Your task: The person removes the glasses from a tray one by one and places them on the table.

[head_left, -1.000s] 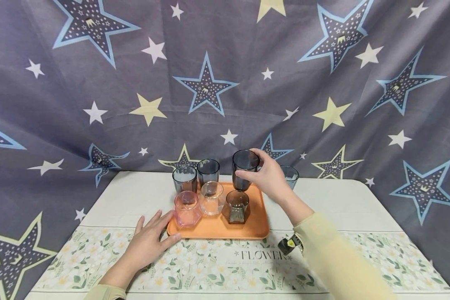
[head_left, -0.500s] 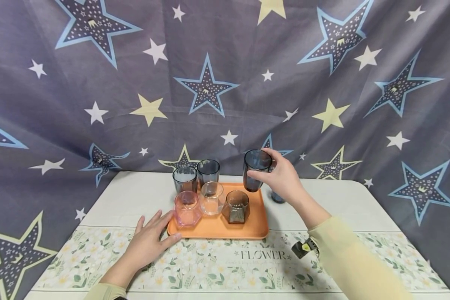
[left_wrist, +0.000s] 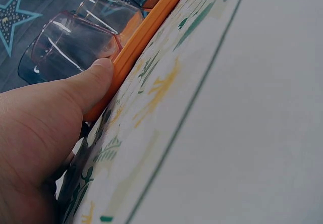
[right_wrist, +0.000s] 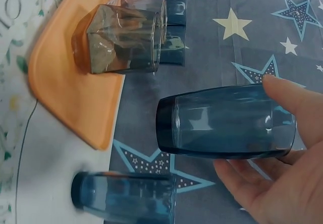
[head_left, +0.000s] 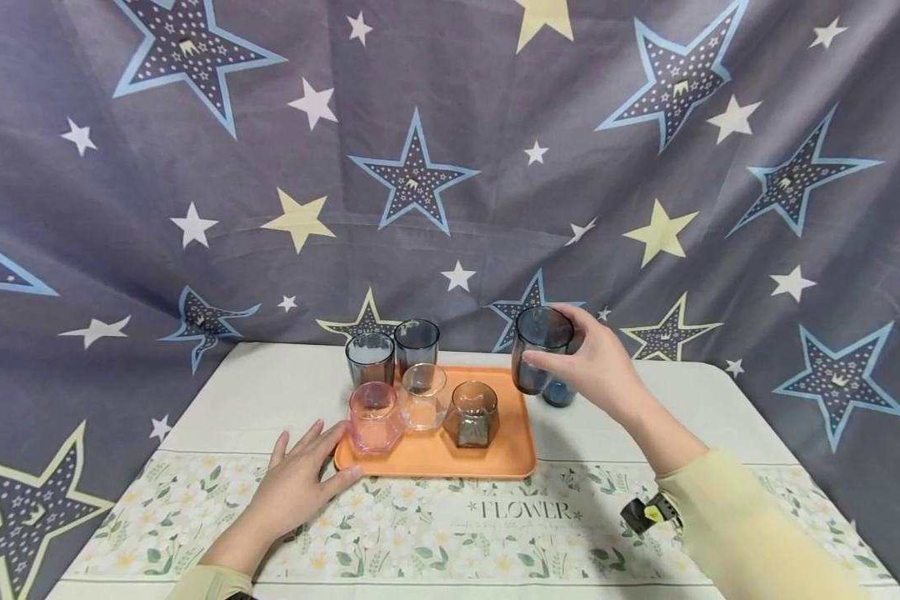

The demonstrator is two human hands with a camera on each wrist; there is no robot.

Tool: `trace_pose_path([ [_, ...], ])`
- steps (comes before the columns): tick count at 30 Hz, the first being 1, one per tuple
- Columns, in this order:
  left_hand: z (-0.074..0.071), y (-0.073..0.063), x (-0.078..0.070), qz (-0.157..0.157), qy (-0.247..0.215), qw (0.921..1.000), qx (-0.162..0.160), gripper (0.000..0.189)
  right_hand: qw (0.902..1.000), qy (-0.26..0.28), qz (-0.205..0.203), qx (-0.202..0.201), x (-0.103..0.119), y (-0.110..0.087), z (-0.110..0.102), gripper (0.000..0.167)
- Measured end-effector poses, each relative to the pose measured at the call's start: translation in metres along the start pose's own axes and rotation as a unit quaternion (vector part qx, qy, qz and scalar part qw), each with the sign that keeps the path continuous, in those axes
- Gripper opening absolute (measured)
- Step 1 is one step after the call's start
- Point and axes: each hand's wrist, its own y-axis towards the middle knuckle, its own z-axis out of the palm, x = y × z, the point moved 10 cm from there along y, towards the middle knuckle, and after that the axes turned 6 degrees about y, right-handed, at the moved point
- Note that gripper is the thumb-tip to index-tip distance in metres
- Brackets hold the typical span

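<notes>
My right hand (head_left: 603, 367) grips a dark blue drinking glass (head_left: 531, 354) near its rim, thumb on one side and fingers on the other. The glass is upright, at the back right corner of the orange tray (head_left: 438, 465); in the right wrist view its base (right_wrist: 165, 125) shows raised clear of the tray. A second blue glass (head_left: 558, 393) stands on the table beyond the tray, partly hidden behind the held one. My left hand (head_left: 292, 483) rests at the tray's front left corner, fingers extended, the thumb (left_wrist: 101, 75) against the rim, close to a pink glass (head_left: 375, 421).
On the tray also stand a clear glass (head_left: 424, 400) and a smoky brown glass (head_left: 475, 417). Two more blue glasses, one left (head_left: 370, 358) and one right (head_left: 417, 342), stand at the tray's back left. A star-patterned curtain (head_left: 450, 250) hangs behind the table (head_left: 660, 417).
My right hand has carried the blue glass rightward, from above the middle back of the tray to its back right corner. The left hand has stayed put.
</notes>
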Motion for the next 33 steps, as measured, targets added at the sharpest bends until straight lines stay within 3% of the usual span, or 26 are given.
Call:
trace_pose_path([
  [22, 0.004, 0.000, 0.004, -0.001, 0.000, 1.0000, 0.007, 0.088, 0.9978, -0.016, 0.060, 0.022, -0.044, -0.045, -0.039, 0.095],
  [33, 0.004, 0.001, 0.004, 0.005, 0.004, 1.0000, 0.000, 0.086, 0.9960, -0.033, 0.083, 0.006, -0.080, -0.049, -0.061, 0.099],
])
